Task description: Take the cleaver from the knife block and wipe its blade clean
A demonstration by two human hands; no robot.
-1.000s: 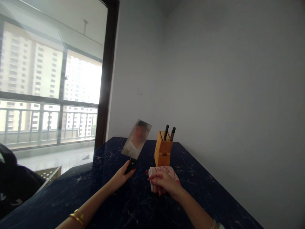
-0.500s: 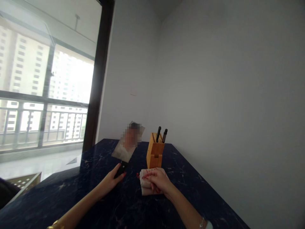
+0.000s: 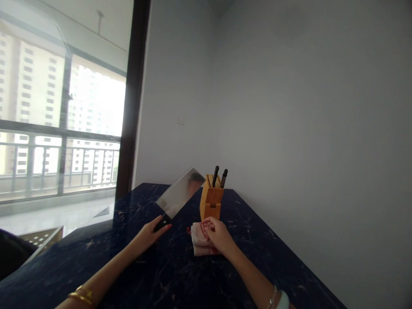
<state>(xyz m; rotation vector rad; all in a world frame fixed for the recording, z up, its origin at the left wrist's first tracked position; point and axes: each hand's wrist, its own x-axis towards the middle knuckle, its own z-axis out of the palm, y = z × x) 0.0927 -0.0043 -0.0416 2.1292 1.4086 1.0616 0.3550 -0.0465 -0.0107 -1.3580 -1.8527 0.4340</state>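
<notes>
My left hand is closed round the black handle of a cleaver. Its broad shiny blade tilts up and to the right, with a blurred reflection near the far end. My right hand rests on a folded white cloth with red markings, fingers bent and pinching its top; the fingertips are partly hidden. A small red thing shows at the cloth's left edge. Just behind the cloth stands a wooden knife block with two black-handled tools upright in its slots.
The dark blue marbled table narrows away toward a grey wall. On the left is a glass door with a dark frame, a balcony beyond it. A perforated panel and a dark object lie beside the table's left edge.
The cleaver blade has swung to the right, its far end now near the knife block. My right-hand fingers have gone from lying across the cloth to bending onto its top.
</notes>
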